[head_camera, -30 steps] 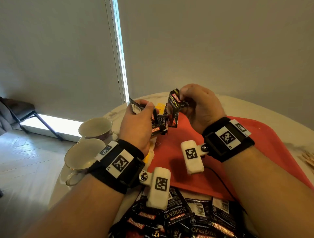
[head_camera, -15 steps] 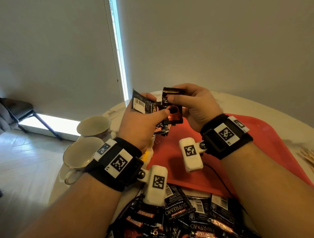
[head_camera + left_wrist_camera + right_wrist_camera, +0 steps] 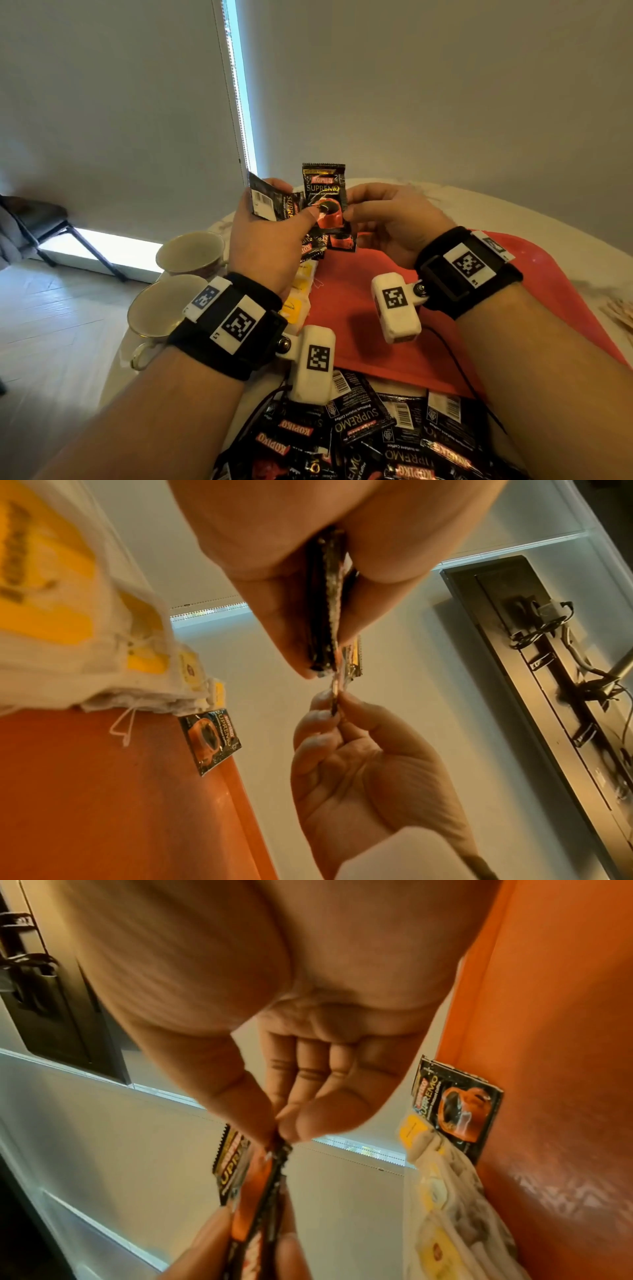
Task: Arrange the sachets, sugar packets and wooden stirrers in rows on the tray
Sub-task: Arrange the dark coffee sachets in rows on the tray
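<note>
Both hands are raised above the far left part of the red tray [image 3: 445, 342], which lies on the white table [image 3: 513, 219]. The left hand [image 3: 270, 240] grasps a small fan of black coffee sachets [image 3: 274, 205], its thumb pressed across their faces and its fingers curled behind them; one sachet in the fan shows a white barcode panel. The right hand [image 3: 387, 219] pinches the edge of one upright sachet [image 3: 325, 192] between thumb and fingertips, the printed front with its red cup facing the head camera. This sachet stands in front of the fan and touches the left thumb, so both hands meet on it. In the left wrist view the right fingertips [image 3: 325, 710] nip the thin edge just below the left hand's bundle. A single sachet [image 3: 210, 741] lies flat on the tray near its far left corner, just beside a row of white and yellow packets [image 3: 296, 294] that runs along the tray's left edge. A loose heap of further black sachets [image 3: 376, 431] sits on the table at the near edge of the tray, below the wrists. Two empty cups [image 3: 171, 308] stand on the table to the left of the tray. Pale wooden stirrers [image 3: 620, 311] lie on the table at the right edge of the head view, apart from the tray.
</note>
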